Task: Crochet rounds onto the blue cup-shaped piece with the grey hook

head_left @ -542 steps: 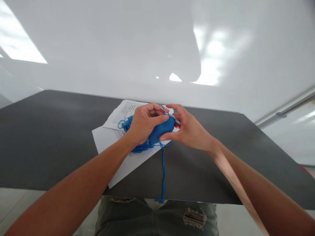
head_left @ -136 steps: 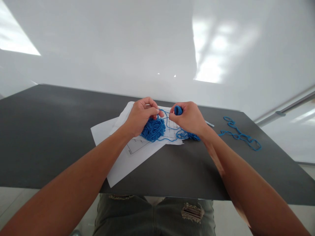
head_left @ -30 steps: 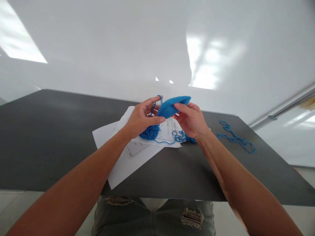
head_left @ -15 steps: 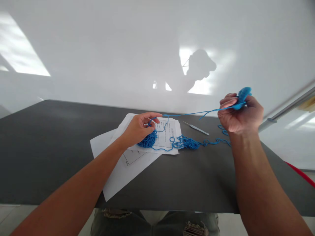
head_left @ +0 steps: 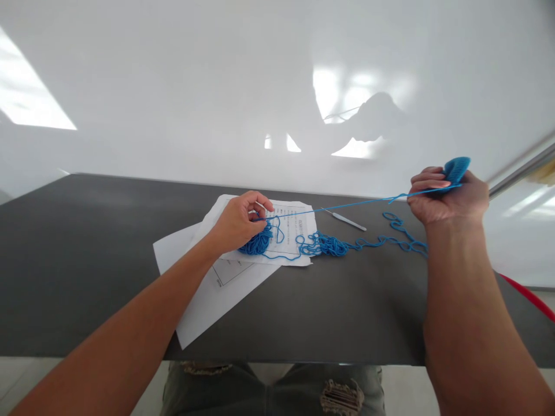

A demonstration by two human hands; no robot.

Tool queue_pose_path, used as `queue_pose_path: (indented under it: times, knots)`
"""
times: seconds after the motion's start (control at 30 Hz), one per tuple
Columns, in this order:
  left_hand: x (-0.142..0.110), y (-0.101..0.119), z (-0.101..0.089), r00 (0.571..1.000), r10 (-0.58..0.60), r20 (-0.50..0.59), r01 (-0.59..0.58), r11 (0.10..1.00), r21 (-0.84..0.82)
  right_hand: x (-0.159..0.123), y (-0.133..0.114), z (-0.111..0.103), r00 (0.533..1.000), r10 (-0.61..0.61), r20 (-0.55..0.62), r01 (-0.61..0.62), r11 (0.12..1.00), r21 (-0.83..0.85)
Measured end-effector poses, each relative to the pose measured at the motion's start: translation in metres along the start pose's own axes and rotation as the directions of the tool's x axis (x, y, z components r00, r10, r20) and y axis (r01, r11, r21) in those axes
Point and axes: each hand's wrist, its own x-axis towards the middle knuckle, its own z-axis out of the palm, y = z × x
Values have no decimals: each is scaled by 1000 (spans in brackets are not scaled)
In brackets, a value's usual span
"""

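Note:
My right hand (head_left: 448,196), raised at the right above the dark table, is closed around a blue crocheted piece (head_left: 457,169). From it a blue yarn strand (head_left: 347,205) runs taut leftward to my left hand (head_left: 243,219). The fingers of my left hand are curled in a pinch on that strand, just over a blue yarn ball (head_left: 256,242). A short loose tail hangs off the strand near my right hand. Below the strand lies a tangled heap of blue yarn (head_left: 332,245), its line trailing right. A crochet hook (head_left: 347,221) rests behind the heap.
Printed paper sheets (head_left: 225,306) lie overlapping under the yarn ball and my left forearm. The dark table (head_left: 329,312) meets a glossy white wall (head_left: 195,104) behind. A red strip (head_left: 526,294) shows past the table's right side.
My right hand has moved farther right with the crocheted piece, and the strand between my hands is longer. My left hand has shifted slightly left, its fingers more curled.

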Motion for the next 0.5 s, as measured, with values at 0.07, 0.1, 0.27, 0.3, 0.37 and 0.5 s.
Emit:
queue_pose_path:
  times: [0.07, 0.1, 0.27, 0.3, 0.37, 0.5]
  knots:
    - [0, -1, 0, 1000, 3, -24, -3, 1000, 3, 1, -1, 1, 998, 11, -64, -9, 999, 32]
    - [0, -1, 0, 999, 1, -33, -1, 1000, 4, 0, -1, 1, 997, 20, -74, -16, 999, 52]
    - [0, 0, 1, 1000, -19, -24, 20, 999, 49, -16, 4, 13, 1000, -9, -13, 9, 1000, 30]
    - [0, 0, 2, 1000, -18, -24, 19, 998, 58, -19, 6, 18, 1000, -14, -15, 15, 1000, 13]
    - [0, 0, 3, 999, -15, -40, 17, 998, 62, -27, 13, 29, 1000, -16, -24, 16, 1000, -7]
    - [0, 0, 5, 996, -22, -84, 24, 999, 32, -46, 31, 55, 998, -45, 31, 46, 998, -35]
